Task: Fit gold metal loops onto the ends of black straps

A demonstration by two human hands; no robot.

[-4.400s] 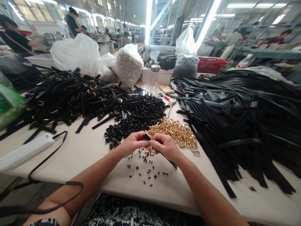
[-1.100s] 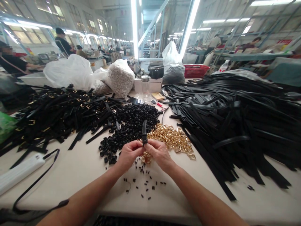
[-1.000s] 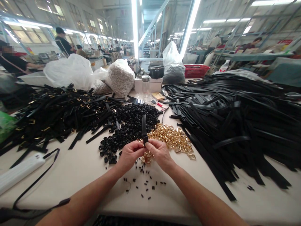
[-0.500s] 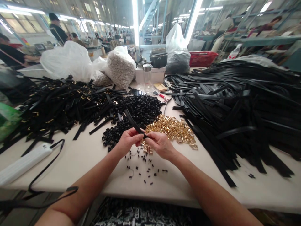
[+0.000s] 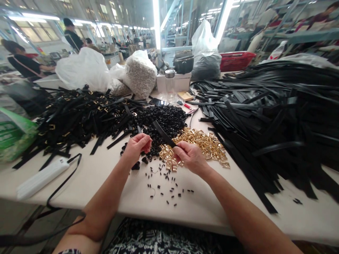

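Observation:
In my right hand point(image 5: 189, 155) a short black strap point(image 5: 162, 133) is pinched near its lower end, its free end slanting up and left over a heap of small black loops point(image 5: 164, 116). Just below that hand lies a pile of gold buckles point(image 5: 200, 141). My left hand point(image 5: 137, 148) hovers apart from the strap, over the left edge of the loops. Its fingers are curled together, and anything between them is hidden. Small black cylindrical bits point(image 5: 172, 190) lie scattered on the table point(image 5: 132, 201) in front of me.
Straps with gold buckles point(image 5: 79, 116) are heaped at left, long black straps point(image 5: 251, 116) at right. A white power strip point(image 5: 42, 178) with a black cord lies at left. Behind stand plastic bags point(image 5: 140, 74), a glass jar point(image 5: 170, 83) and a red basket point(image 5: 235, 61). People work beyond.
My left hand has come off the strap and moved left, away from my right hand. My right hand keeps hold of the strap. The view has shifted slightly.

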